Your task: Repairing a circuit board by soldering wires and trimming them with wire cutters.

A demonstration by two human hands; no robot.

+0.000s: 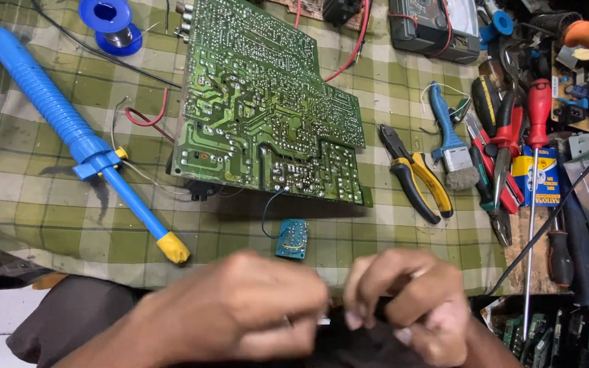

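My left hand and my right hand are close together at the bottom edge, both blurred, fingers curled around a small dark object between them; what it is cannot be made out. Just beyond them a small blue circuit board lies on the green checked cloth, joined by a thin blue wire to a large green circuit board lying solder side up.
A blue desoldering pump with a yellow tip lies at the left, and a blue solder spool behind it. Yellow-handled pliers, a blue brush, red screwdrivers and cutters crowd the right. A dark meter sits top right.
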